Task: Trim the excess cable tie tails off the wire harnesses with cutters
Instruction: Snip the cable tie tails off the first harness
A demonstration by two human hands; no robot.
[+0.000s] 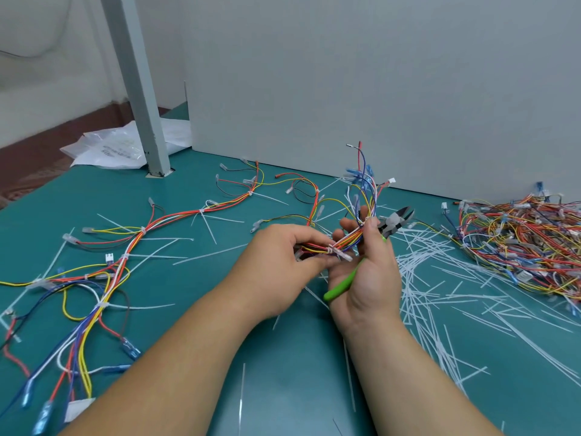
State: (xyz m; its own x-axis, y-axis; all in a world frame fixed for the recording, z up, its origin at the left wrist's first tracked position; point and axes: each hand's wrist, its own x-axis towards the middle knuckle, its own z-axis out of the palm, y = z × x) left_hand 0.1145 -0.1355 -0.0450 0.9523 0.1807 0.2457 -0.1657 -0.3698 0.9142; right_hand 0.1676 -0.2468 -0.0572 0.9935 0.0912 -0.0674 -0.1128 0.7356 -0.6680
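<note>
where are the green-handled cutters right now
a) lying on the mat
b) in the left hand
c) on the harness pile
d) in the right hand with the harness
d: the right hand holds the cutters, green handle across its palm, fingers also around the harness.

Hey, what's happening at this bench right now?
Both of a person's hands hold one wire harness above the green table. The left hand grips it near a white tie; the right hand also holds green-handled cutters, not on a tie now. Another harness lies at left with uncut tails, a heap at right among cut tails.
</note>
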